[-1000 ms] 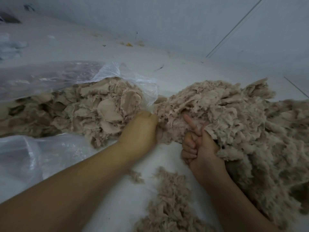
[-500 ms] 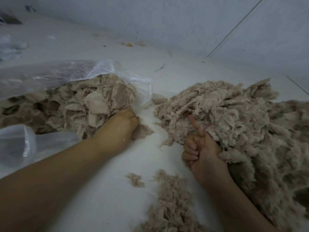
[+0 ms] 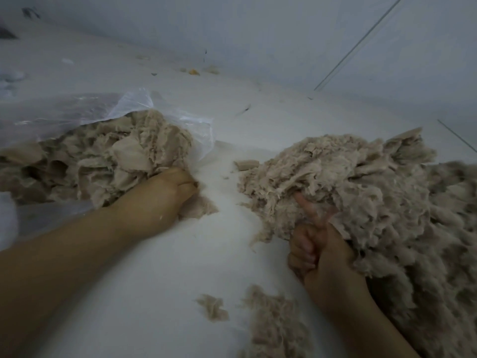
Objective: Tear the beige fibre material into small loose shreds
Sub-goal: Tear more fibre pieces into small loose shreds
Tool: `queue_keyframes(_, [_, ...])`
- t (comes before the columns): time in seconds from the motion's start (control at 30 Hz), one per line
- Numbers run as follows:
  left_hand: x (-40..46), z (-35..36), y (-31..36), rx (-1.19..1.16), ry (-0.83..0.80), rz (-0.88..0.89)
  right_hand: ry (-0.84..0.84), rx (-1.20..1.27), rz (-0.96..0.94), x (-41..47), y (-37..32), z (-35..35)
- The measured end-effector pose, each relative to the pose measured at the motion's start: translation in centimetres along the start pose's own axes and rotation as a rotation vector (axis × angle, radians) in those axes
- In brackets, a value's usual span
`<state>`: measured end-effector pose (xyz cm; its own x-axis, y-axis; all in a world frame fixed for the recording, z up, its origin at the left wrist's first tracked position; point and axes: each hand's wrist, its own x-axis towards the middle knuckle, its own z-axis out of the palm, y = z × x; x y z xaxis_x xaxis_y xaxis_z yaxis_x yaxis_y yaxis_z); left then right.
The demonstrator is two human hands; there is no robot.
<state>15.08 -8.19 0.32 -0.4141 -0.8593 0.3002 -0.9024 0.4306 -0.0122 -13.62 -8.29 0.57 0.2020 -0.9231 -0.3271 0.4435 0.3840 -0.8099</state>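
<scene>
1. Gripping a torn-off tuft of beige fibre (image 3: 198, 206), my left hand (image 3: 160, 197) is clenched into a fist on the white table (image 3: 160, 275), just at the mouth of the clear plastic bag (image 3: 124, 109).
2. The tuft sticks out from under my knuckles on the right side and touches the table.
3. Behind and to the left of that hand, the bag holds a heap of coarser fibre chunks (image 3: 103, 156), which my knuckles touch.
4. My right hand (image 3: 317, 244) is closed on the near edge of the big shredded pile (image 3: 361, 189), thumb pointing up into the fibres and the other fingers curled in; the pile spreads away to the right of it.
5. Bare table lies between my two hands.
6. Loose shreds (image 3: 271, 321) lie on the table near my right forearm, with one small scrap (image 3: 213, 306) just to their left.
7. Compared with a second ago, my left hand has pulled away from the big pile, where it sat close by my right hand, and drawn back toward the bag with the tuft; half a second ago it was already near the bag.
8. My right hand has kept its grip and barely shifted.
</scene>
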Motion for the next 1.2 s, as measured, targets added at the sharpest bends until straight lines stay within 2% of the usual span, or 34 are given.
queue_keyframes(0.1, [0.6, -0.7, 0.6, 0.05, -0.051, -0.03, 0.005, 0.033, -0.01, 0.2, 0.1, 0.0])
queue_keyframes(0.2, [2.4, -1.2, 2.4, 0.03, 0.001, -0.01, 0.067, -0.048, -0.027, 0.2, 0.2, 0.1])
queue_keyframes(0.27, [4.3, -0.7, 3.8, 0.008, -0.02, -0.04, 0.046, -0.089, -0.014, 0.1, 0.0, 0.2])
queue_keyframes(0.37, [7.6, 0.8, 4.4, -0.011, -0.117, -0.148, -0.042, -0.023, 0.006, -0.4, -0.5, 0.3])
queue_keyframes(0.5, [10.9, 2.6, 4.1, -0.175, -0.274, -0.241, -0.02, -0.083, 0.002, 0.2, -0.1, -0.2])
queue_keyframes(0.7, [9.1, 4.3, 6.2, -0.153, -0.143, -0.223, -0.02, -0.013, -0.015, 0.5, 0.2, -0.4])
queue_keyframes(0.83, [5.1, 4.3, 8.4, -0.291, 0.041, -0.162, -0.041, 0.007, -0.039, 0.3, 0.1, 0.0])
queue_keyframes(0.93, [1.7, 2.9, 7.6, -0.322, 0.113, -0.166, -0.045, 0.005, -0.042, -0.2, 0.0, 0.5])
queue_keyframes(1.07, [-1.3, 1.3, 6.8, -0.274, 0.091, -0.024, -0.012, -0.011, -0.01, 0.0, -0.1, 0.5])
queue_keyframes(1.2, [-0.6, 0.2, 6.5, -0.047, 0.022, 0.008, -0.007, 0.004, 0.013, 0.0, -0.1, 0.7])
